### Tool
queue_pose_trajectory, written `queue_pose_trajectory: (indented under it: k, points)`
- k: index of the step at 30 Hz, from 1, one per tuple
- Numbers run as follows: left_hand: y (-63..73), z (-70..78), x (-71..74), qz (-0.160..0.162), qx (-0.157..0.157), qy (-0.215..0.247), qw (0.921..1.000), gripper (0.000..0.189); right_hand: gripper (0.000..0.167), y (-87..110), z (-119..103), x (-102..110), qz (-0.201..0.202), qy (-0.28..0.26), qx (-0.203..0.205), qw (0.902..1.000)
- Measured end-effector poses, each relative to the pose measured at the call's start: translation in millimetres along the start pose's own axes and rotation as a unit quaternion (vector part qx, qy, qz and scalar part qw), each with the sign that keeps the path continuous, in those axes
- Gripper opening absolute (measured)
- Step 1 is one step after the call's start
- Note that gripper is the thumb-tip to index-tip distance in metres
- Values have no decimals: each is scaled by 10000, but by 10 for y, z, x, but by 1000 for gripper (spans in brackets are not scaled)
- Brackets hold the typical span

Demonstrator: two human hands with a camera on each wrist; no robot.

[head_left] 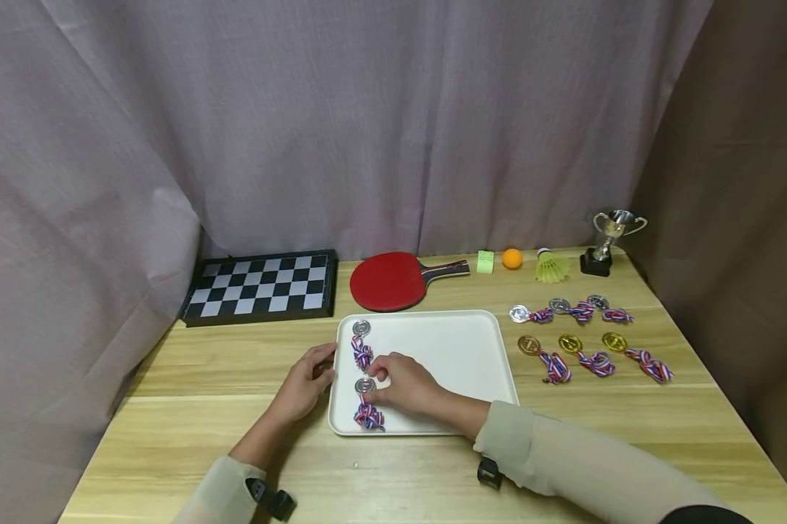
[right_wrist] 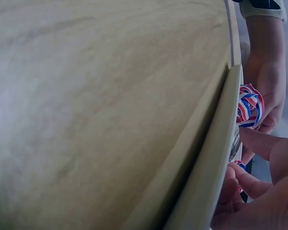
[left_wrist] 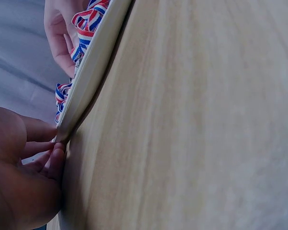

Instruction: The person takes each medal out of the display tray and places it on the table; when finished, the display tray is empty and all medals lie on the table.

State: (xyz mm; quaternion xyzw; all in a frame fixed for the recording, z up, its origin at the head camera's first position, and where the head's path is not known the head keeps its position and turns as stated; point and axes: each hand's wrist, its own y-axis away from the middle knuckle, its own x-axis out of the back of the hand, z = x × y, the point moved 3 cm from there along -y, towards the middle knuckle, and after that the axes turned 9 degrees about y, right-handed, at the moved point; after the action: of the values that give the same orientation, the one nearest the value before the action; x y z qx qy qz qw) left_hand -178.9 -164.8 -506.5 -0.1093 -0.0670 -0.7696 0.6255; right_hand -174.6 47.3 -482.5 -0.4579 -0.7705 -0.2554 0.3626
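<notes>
A white tray lies on the wooden table. My left hand holds its left rim, fingertips at the edge in the left wrist view. Near the tray's left side, two silver medals lie one behind the other, each with a bunched red, white and blue ribbon. My right hand reaches over the tray and pinches the nearer silver medal between thumb and forefinger. Its ribbon trails toward the front rim. The farther silver medal lies near the back left corner, its ribbon pointing toward my right fingertips.
Right of the tray lie two rows of medals, silver behind, bronze and gold in front. Along the back are a chessboard, a red table tennis bat, a green block, an orange ball, a shuttlecock and a trophy.
</notes>
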Motion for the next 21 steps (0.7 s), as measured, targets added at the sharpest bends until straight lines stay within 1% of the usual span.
queue_pose_trajectory:
  k: [8,11,17,19,21]
  points:
    - [-4,1,1,2,3,37,10000,50,26,7,-19,-4,-38,322,-86,9994]
    - [-1,10,1,2,13,30,10000,50,24,5,-22,-1,-36,291,-64,9996]
    - [2,20,-2,-3,31,6,10000,49,12,4,-30,-6,34,184,-87,9998]
    - [3,20,-3,-9,37,26,10000,49,12,5,-32,-14,32,228,-138,9996]
    - [5,22,-3,-19,20,32,10000,49,17,6,-35,-24,16,315,-156,9994]
